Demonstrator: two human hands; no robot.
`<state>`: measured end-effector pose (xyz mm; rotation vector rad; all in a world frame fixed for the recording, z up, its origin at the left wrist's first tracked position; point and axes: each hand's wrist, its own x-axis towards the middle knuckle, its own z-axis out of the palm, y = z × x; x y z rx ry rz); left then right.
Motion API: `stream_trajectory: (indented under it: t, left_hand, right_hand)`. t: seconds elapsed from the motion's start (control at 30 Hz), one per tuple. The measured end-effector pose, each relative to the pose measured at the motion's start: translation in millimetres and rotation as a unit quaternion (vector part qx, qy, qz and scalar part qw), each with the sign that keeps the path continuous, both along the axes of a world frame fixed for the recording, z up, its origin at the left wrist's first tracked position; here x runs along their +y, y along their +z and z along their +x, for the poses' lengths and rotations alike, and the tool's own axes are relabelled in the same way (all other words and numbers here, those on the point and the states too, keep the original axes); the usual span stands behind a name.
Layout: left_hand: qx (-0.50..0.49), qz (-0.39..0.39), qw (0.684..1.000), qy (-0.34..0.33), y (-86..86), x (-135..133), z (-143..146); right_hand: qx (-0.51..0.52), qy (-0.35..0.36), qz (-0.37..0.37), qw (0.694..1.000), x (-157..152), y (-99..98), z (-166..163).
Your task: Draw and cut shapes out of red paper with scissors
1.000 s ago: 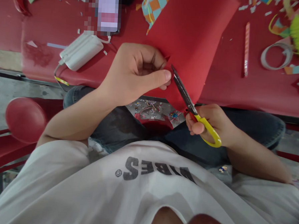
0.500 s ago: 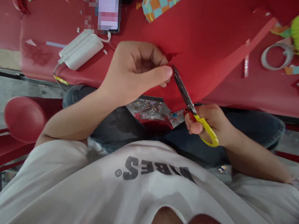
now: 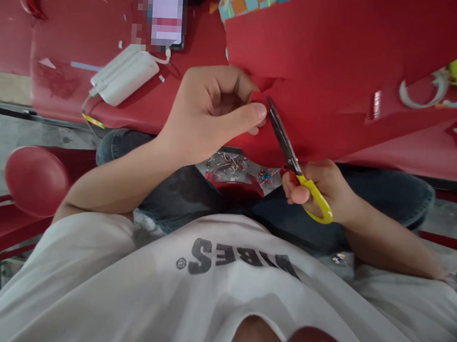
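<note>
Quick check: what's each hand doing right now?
Left hand: closed, pinching the red paper.
Right hand: closed around the handles of the scissors.

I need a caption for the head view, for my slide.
Left hand pinches red paper at a red table; right hand holds yellow-handled scissors.

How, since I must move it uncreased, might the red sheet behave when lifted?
The red sheet probably flops: it looks thin and broad. It's likely light, as the left hand pinches just its edge. It may tear near the scissors tips, where a cut seems to show.
</note>
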<state>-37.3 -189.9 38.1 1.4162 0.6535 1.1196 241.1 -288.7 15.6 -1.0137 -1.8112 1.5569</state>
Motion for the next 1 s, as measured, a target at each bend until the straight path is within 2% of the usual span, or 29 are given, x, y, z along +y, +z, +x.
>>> stream_trajectory:
  t: [0.2, 0.33, 0.53, 1.0]
  left_hand:
    - [-0.014, 0.016, 1.000, -0.013, -5.7, 2.0, 1.0]
    - [0.017, -0.020, 0.999, 0.033, -6.0, -7.4, 4.8]
    - [0.041, -0.059, 0.996, 0.059, -8.6, -17.5, 10.1]
    - [0.049, -0.071, 0.994, 0.064, -5.6, -17.0, 9.9]
  right_hand:
    - [0.008, -0.004, 0.000, 1.000, -2.2, -5.7, -0.8]
    - [0.033, -0.015, -0.027, 0.999, -6.4, -17.2, -4.2]
    - [0.052, -0.020, -0.032, 0.998, -9.5, -28.6, -9.1]
    - [0.040, -0.037, -0.011, 0.998, -9.7, -19.6, -12.4]
